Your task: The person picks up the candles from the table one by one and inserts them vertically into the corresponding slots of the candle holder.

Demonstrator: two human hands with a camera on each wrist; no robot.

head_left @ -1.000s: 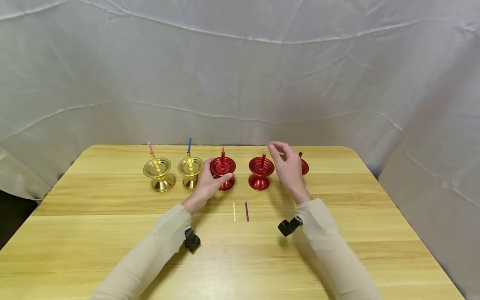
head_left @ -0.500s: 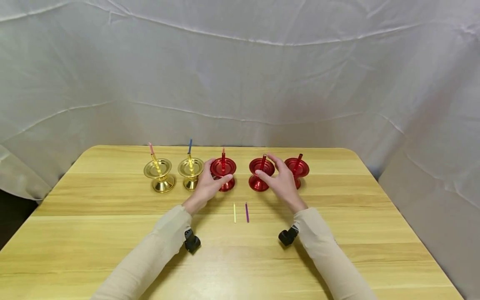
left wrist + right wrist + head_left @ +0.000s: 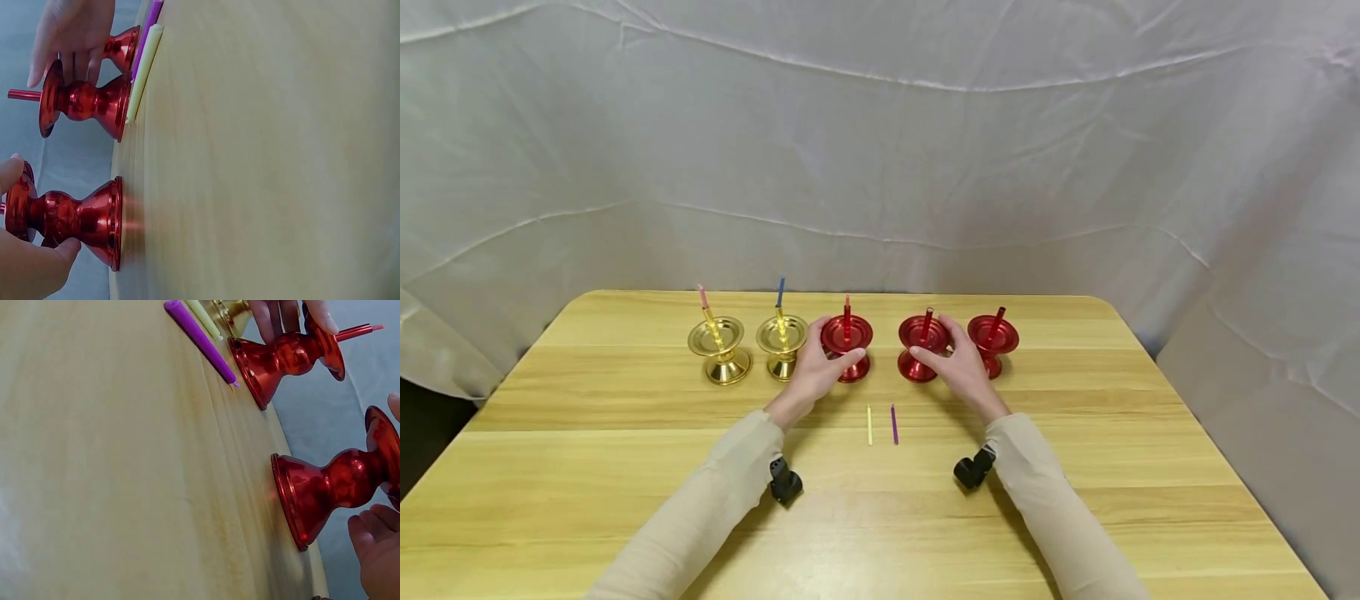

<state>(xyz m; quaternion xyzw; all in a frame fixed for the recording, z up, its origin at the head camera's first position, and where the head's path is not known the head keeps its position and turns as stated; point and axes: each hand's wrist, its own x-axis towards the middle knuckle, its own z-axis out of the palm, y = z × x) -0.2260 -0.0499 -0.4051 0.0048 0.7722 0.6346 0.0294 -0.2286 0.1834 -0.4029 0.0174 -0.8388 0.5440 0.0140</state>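
Observation:
My left hand (image 3: 814,367) holds the middle red metal candle holder (image 3: 852,369), thumb and fingers around it. A small red candle (image 3: 847,300) stands in that holder's tube. My right hand (image 3: 967,367) is around the right side of a second red candle holder (image 3: 917,368), whose tube bears no candle. In the right wrist view, the fingers (image 3: 370,528) are loosely spread below the holder's dish, with a gap visible. Nearer to me, a pale yellow candle (image 3: 869,426) and a purple candle (image 3: 894,426) lie side by side on the wooden table (image 3: 880,517).
A third red holder (image 3: 979,329) without a candle stands just right of my right hand. To the left are two gold holders, one with a pink candle (image 3: 703,297), the other with a blue candle (image 3: 781,292). Grey cloth (image 3: 880,167) hangs behind the table.
My right hand has come down and left from above the two right-hand red holders to the side of the nearer one. My left hand stays in place.

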